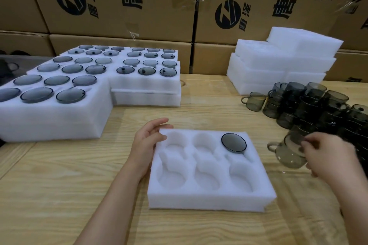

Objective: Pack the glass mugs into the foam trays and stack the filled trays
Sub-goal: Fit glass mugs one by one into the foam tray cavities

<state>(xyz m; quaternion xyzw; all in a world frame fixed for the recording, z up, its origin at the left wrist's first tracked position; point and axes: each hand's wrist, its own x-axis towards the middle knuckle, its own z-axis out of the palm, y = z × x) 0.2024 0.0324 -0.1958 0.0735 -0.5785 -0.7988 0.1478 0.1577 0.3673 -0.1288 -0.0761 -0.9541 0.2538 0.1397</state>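
Observation:
A white foam tray (209,195) with six round pockets lies on the wooden table in front of me. One smoky glass mug (234,143) sits upside down in its far right pocket; the other pockets are bare. My left hand (148,143) rests open against the tray's left edge, fingers on its far left corner. My right hand (328,157) grips a smoky glass mug (286,153) by the rim, just right of the tray, handle pointing left. A crowd of loose mugs (318,105), partly stacked, stands at the right.
Filled foam trays (59,117) are stacked at the far left, another filled stack (147,85) beside them. Empty foam trays (278,65) are piled at the back right. Cardboard boxes (123,2) form a wall behind the table.

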